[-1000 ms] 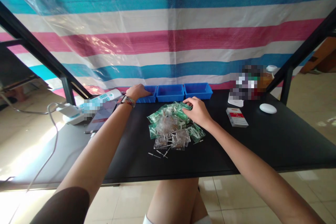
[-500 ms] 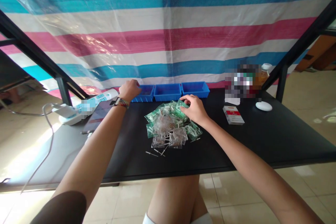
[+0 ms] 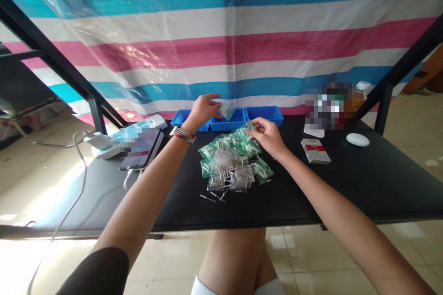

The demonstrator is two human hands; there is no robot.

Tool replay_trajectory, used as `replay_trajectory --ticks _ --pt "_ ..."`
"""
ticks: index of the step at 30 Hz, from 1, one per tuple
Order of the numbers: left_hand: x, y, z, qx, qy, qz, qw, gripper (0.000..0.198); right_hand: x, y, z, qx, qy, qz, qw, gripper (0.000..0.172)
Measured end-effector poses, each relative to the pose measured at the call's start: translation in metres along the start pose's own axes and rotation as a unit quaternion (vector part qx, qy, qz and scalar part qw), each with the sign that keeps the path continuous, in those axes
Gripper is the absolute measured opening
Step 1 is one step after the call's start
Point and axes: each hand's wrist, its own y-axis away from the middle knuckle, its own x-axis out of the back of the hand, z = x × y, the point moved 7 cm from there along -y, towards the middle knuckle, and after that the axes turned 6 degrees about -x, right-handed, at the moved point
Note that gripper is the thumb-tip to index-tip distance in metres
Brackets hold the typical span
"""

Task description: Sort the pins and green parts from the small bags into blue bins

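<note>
Bags (image 3: 224, 160) of small metal parts, some green-tinted and some clear, lay heaped on the black table (image 3: 284, 193), with loose metal pins (image 3: 208, 198) at the near edge. At the heap's far right, the right hand (image 3: 267, 136) had its thumb and fingers pinched on a green bag (image 3: 248, 129). The left hand (image 3: 205, 110) was raised, fingers partly spread, beside a small pale bag (image 3: 226, 110) over the middle blue tray (image 3: 226, 126); whether it gripped that bag could not be told. Each bag looked light, limp and slick, its contents stiff and probably sturdy, though sharp ends might prick the film. A flat edge or corner seemed the best hold. The left hand covered part of the left blue tray (image 3: 181, 114), and the tray floors were hard to make out. Lower layers of the heap were hidden, and a pixelated patch masked objects at the far right.
</note>
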Motion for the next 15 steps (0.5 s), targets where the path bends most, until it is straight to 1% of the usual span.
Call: replay_trajectory --ticks 1,2,4,5,6,8,9,10,12,15 --pt "-0.004 0.001 0.000 -0.016 -0.042 -0.019 0.999 0.048 -0.001 0.000 0.001 -0.010 -0.018 -0.004 1.000 0.026" --pt "-0.001 0.002 0.001 -0.045 -0.103 -0.012 0.994 0.046 -0.002 0.000 0.002 -0.017 -0.028 -0.007 0.999 0.027" --pt "0.014 0.007 0.002 -0.103 -0.238 0.013 0.966 0.039 -0.003 0.001 0.003 -0.024 -0.031 -0.009 0.999 0.029" --pt "0.019 0.010 0.000 -0.121 -0.280 0.000 0.952 0.037 -0.004 0.001 0.004 -0.026 -0.028 -0.010 0.999 0.030" --pt "0.023 0.013 -0.005 -0.132 -0.309 -0.034 0.941 0.036 -0.005 0.001 0.004 -0.027 -0.024 -0.011 0.999 0.030" --pt "0.025 0.022 -0.020 -0.129 -0.326 -0.129 0.928 0.043 -0.007 0.002 0.004 -0.026 -0.016 -0.017 0.999 0.031" --pt "0.026 0.027 -0.027 -0.118 -0.322 -0.160 0.925 0.049 -0.009 0.002 0.004 -0.024 -0.012 -0.019 0.999 0.030" --pt "0.028 0.031 -0.033 -0.106 -0.323 -0.176 0.924 0.055 -0.010 0.003 0.004 -0.022 -0.007 -0.021 1.000 0.029" --pt "0.028 0.039 -0.039 -0.103 -0.334 -0.181 0.919 0.059 -0.012 0.004 0.003 -0.016 0.001 -0.024 1.000 0.028" --pt "0.026 0.046 -0.041 -0.105 -0.361 -0.152 0.914 0.057 -0.012 0.004 0.005 -0.014 0.005 -0.020 1.000 0.027"
